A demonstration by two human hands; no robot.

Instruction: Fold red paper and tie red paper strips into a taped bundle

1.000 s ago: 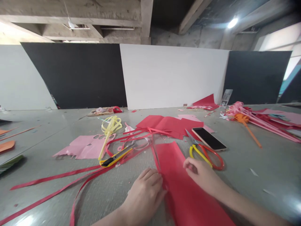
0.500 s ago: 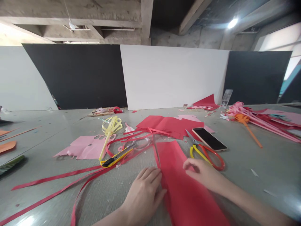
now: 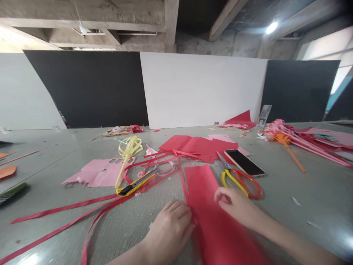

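Running between loosely curled hands (image 3: 171, 225) (image 3: 233, 202), the red sheet (image 3: 203, 195) borders both; whether gripped, I cannot tell.

A hand could pass between the phone (image 3: 245, 162) and orange stick (image 3: 295, 158) toward the far edge of the desk (image 3: 286, 184), where a white panel (image 3: 204, 88) blocks. Scissors (image 3: 237, 180) obstruct beyond the right hand (image 3: 234, 204); cutter (image 3: 136, 184) and strips (image 3: 74, 206), beyond the left hand (image 3: 172, 224).

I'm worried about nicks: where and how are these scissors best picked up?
Probably by the red handle, from the near right: the scissors lie with handles near and blades pointing away, and the right hand partly covers the yellow handle.
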